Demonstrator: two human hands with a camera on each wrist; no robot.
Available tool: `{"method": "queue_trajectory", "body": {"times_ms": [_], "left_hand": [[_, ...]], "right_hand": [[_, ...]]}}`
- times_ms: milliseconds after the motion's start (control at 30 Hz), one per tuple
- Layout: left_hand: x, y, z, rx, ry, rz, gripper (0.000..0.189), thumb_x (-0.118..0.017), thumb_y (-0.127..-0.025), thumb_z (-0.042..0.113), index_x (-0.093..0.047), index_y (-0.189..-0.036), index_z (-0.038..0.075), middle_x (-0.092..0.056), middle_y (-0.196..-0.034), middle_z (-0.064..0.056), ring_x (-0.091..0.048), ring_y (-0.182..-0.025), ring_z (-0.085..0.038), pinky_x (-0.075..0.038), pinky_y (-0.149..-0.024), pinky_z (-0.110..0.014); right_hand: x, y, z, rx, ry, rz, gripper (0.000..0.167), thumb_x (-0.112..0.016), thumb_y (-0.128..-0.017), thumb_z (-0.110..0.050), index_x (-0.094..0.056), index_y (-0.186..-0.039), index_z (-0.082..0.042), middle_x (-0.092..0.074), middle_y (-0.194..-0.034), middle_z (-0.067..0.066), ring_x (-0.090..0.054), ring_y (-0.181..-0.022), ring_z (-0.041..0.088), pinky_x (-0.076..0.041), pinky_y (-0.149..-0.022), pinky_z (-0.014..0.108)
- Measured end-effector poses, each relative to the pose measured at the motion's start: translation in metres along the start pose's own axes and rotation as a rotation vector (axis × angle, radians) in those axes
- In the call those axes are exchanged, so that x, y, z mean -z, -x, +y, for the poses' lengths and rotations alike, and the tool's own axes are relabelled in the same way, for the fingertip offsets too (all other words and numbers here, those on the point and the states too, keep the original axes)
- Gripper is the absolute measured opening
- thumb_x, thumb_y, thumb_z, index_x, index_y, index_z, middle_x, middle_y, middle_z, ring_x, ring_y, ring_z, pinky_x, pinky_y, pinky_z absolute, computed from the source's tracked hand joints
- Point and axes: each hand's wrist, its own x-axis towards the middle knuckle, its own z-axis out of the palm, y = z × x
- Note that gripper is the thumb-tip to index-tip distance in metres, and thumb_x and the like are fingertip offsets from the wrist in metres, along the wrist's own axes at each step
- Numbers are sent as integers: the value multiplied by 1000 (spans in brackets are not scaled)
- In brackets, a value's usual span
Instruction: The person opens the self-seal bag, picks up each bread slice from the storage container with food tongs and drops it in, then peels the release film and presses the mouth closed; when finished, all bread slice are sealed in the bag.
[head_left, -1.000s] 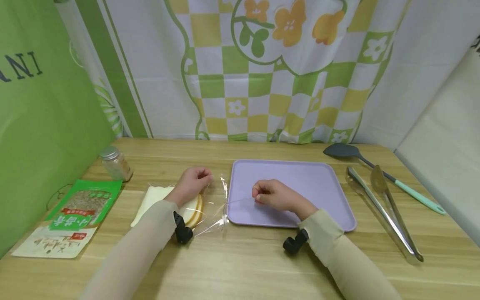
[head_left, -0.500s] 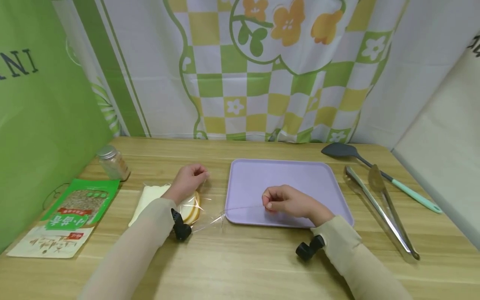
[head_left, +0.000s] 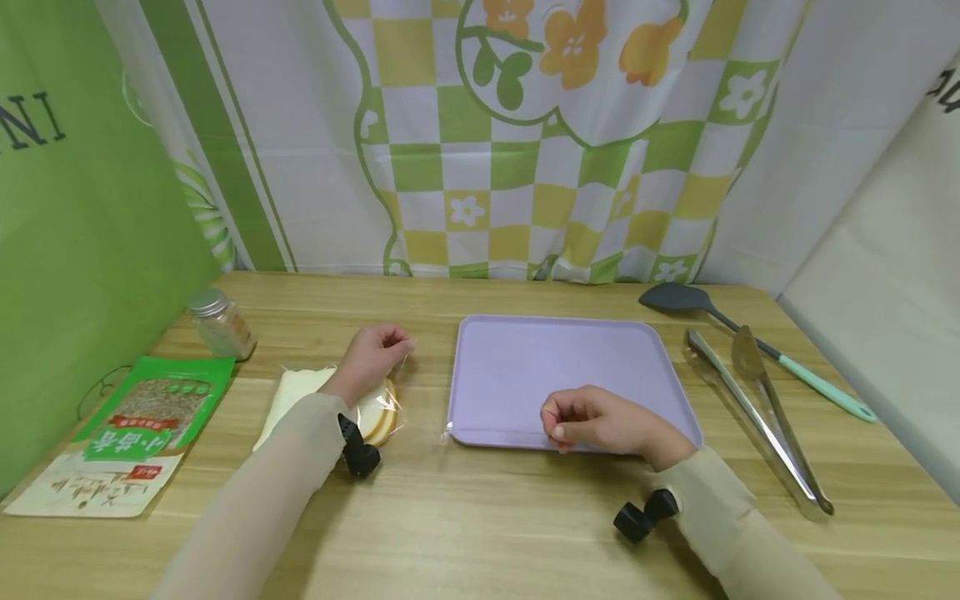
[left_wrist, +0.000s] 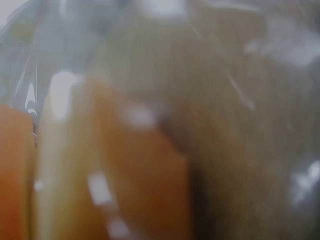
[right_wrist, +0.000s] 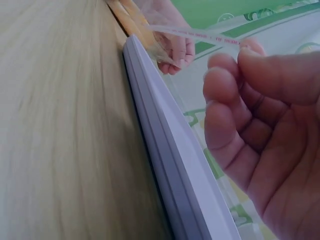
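Sliced bread (head_left: 385,414) lies in a clear plastic bag (head_left: 400,398) on the wooden table, left of a lilac tray (head_left: 502,367). With curled fingers, my left hand (head_left: 370,357) pinches the bag's upper right edge; its forearm covers part of the bread. Over the tray's front edge, my right hand (head_left: 600,421) pinches a thin clear strip with red print (right_wrist: 200,35) between thumb and forefinger. The strip stretches leftward, and in the head view its far end looks apart from the bag. Blurred bread crust (left_wrist: 145,170) under shiny film fills the left wrist view.
A green-and-white seasoning pouch (head_left: 127,433) and a spice jar (head_left: 222,325) stand at the left. Metal tongs (head_left: 757,417) and a dark spatula with a mint handle (head_left: 678,297) lie right of the tray. A patterned curtain (head_left: 525,167) hangs behind.
My right hand has moved right and toward me, drawing the clear strip away from the bag. My left hand stays at the bag's edge, and the bag's open end has drawn back left.
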Motion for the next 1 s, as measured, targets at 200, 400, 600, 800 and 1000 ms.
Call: {"method": "queue_trajectory", "body": {"times_ms": [200, 400, 600, 800, 1000], "left_hand": [[0, 0, -1, -11, 9, 5, 15, -59, -90, 16, -62, -89, 1, -55, -76, -1, -47, -71, -16, -41, -65, -28], [-1, 0, -1, -14, 19, 5, 15, -59, -90, 16, -62, -88, 1, -54, -75, -1, -47, -70, -16, -41, -65, -28], [-1, 1, 0, -8, 24, 5, 15, -59, -91, 16, -62, -89, 2, -53, -76, -2, -46, -71, -17, -41, -64, -28], [-1, 1, 0, 9, 39, 1, 15, -59, -91, 17, -62, -89, 2, -53, -76, -2, -46, -71, -17, -41, -64, -28], [-1, 0, -1, 1, 36, 1, 16, -58, -91, 17, -62, -89, 1, -52, -74, -1, -46, -68, -16, -41, -62, -27]], "right_hand": [[2, 11, -1, 27, -67, -15, 8, -46, -93, 3, -49, -88, 8, -51, -76, 18, -54, -74, 7, -52, -66, 28], [4, 19, -3, 46, -69, -28, 8, -46, -93, 3, -49, -87, 7, -52, -76, 20, -56, -76, 4, -53, -65, 28], [7, 27, -4, 95, -92, -46, 7, -44, -92, 7, -48, -87, 6, -48, -75, 24, -55, -75, 4, -53, -63, 28], [11, 38, -8, 98, -116, -47, 9, -42, -91, 9, -47, -85, 5, -47, -76, 23, -54, -76, 6, -52, -63, 28], [15, 46, -8, 157, -137, -65, 11, -39, -90, 15, -46, -87, 6, -47, -76, 22, -55, -75, 7, -52, -63, 27]]}}
